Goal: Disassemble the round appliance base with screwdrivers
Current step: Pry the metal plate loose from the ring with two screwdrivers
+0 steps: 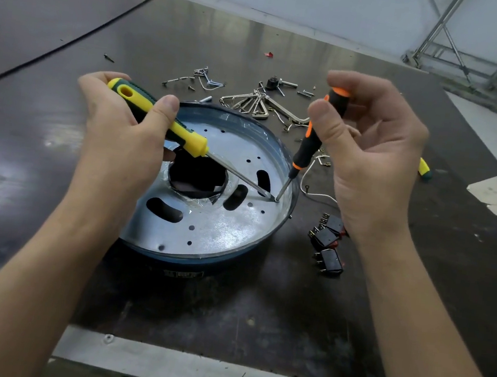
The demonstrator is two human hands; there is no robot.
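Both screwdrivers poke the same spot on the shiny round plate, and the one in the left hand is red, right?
Not red. In the head view the left hand grips a yellow and green screwdriver. Its tip does meet the orange and black screwdriver at one spot on the shiny round plate.

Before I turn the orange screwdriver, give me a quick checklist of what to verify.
1. Left hand grips the yellow screwdriver: ok.
2. Right hand pinches the orange screwdriver near its cap: ok.
3. Both tips meet at one spot by the metal plate's right edge: ok.
4. Tip seated in a screw head: cannot tell, too small.
5. Round base steadied by a hand: not ok, both hands hold tools.
6. Black switches lie apart from the base: ok.
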